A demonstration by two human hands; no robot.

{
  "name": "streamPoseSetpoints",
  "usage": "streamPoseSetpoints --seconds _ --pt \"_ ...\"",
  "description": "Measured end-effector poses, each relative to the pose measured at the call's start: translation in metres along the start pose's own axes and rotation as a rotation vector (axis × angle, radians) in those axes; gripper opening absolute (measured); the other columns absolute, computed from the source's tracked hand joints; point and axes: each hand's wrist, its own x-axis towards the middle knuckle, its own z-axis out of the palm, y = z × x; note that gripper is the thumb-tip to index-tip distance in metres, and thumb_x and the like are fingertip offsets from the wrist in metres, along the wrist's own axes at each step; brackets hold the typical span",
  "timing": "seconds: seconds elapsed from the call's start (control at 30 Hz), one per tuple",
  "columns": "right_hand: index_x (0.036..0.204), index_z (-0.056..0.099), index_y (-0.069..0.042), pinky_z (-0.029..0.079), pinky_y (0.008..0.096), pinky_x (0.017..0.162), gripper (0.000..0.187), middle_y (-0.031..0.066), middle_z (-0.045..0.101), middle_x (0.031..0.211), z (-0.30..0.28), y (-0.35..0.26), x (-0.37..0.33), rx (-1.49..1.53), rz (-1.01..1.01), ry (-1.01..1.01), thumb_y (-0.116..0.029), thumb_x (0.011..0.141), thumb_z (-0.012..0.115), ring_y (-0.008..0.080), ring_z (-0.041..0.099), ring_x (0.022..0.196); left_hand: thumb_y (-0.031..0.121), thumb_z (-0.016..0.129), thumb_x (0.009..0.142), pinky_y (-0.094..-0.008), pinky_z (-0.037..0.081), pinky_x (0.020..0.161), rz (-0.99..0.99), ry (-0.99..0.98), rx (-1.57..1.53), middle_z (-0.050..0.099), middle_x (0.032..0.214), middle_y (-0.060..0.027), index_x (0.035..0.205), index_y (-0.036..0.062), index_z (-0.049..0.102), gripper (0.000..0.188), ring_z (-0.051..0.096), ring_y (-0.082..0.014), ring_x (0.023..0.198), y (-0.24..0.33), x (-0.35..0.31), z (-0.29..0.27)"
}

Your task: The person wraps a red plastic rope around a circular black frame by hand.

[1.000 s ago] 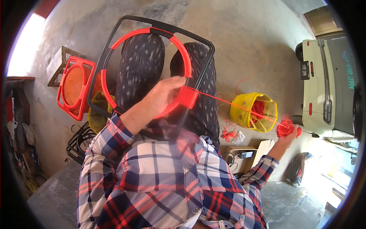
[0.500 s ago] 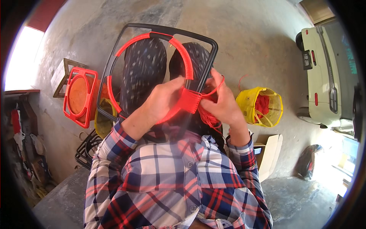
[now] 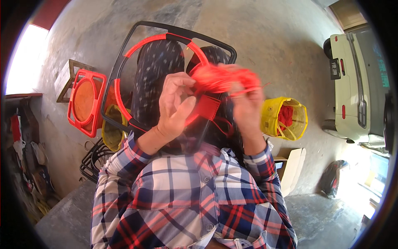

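Note:
A black frame (image 3: 199,35) with a round inner ring lies across my thighs. Red cord is wrapped around stretches of the ring, and a dense red wrapped patch (image 3: 209,107) covers its near-right part and the frame's side bar. My right hand (image 3: 248,108), smeared by motion, grips a loose bundle of red cord (image 3: 224,79) above that patch. Beside the bundle's left end, my left hand (image 3: 173,106) is raised with thumb and fingers apart. Whether its fingertips touch the cord is unclear. A loose strand loops below the patch.
On the right stand a yellow bucket (image 3: 270,118) holding red cord (image 3: 285,115), an opened cardboard box (image 3: 295,168) and a parked vehicle (image 3: 357,79). At left are a red frame (image 3: 103,99), a second yellow bucket (image 3: 111,137), black frames (image 3: 88,166) and a wooden box (image 3: 62,85).
The cord bundle has come up from beneath the patch to above it, in my right hand. My left hand has let go of the ring and opened beside the bundle.

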Motion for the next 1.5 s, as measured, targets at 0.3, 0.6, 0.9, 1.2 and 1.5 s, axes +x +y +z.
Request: streamPoseSetpoints --seconds 0.3,0.6,0.9,1.2,1.5 --pt "0.087 0.066 0.001 0.052 0.0312 0.074 0.021 0.0092 0.067 0.083 -0.131 -0.048 -0.036 -0.526 0.698 -0.299 -0.014 0.073 0.064 0.0157 0.062 0.074 0.022 0.048 0.095 -0.0235 0.038 0.064 -0.711 0.050 -0.091 0.055 0.087 -0.0022 0.125 0.0051 0.049 0.035 0.046 -0.0081 0.068 -0.002 0.011 -0.004" --pt "0.081 0.051 -0.006 0.046 0.0298 0.062 0.016 0.0021 0.049 0.069 -0.281 -0.023 -0.068 0.502 0.144 0.456 -0.017 0.092 0.053 0.0155 0.051 0.067 0.031 0.041 0.099 -0.0360 0.051 0.085 -0.865 -0.033 -0.608 0.062 0.103 -0.0138 0.135 0.0014 0.042 0.047 0.062 -0.0214 0.090 0.004 0.020 0.009" --pt "0.086 0.063 -0.002 0.046 0.0247 0.055 0.009 0.0021 0.061 0.065 -0.070 -0.011 -0.038 -0.164 0.769 -0.201 -0.009 0.082 0.068 0.0097 0.057 0.057 0.021 0.042 0.084 -0.0436 0.052 0.088 -0.929 -0.217 -0.699 0.062 0.112 -0.0226 0.124 -0.0053 0.049 0.049 0.064 -0.0349 0.098 0.001 0.018 0.000" --pt "0.070 0.054 -0.005 0.041 0.0274 0.050 0.014 0.0045 0.051 0.054 -0.177 -0.019 -0.077 0.091 0.595 0.373 -0.009 0.081 0.062 0.0152 0.050 0.047 0.015 0.042 0.084 -0.0440 0.052 0.088 -0.955 -0.154 -0.630 0.063 0.109 -0.0213 0.117 -0.0065 0.053 0.041 0.065 -0.0338 0.095 0.001 0.020 0.002" --pt "0.070 0.060 -0.004 0.043 0.0286 0.054 0.012 0.0045 0.059 0.061 -0.169 0.037 -0.131 -0.281 0.851 0.284 -0.012 0.079 0.064 0.0159 0.055 0.055 0.011 0.048 0.075 -0.0449 0.053 0.086 -0.993 -0.165 -0.674 0.065 0.102 -0.0177 0.111 -0.0032 0.055 0.040 0.066 -0.0307 0.090 -0.004 0.021 0.000"
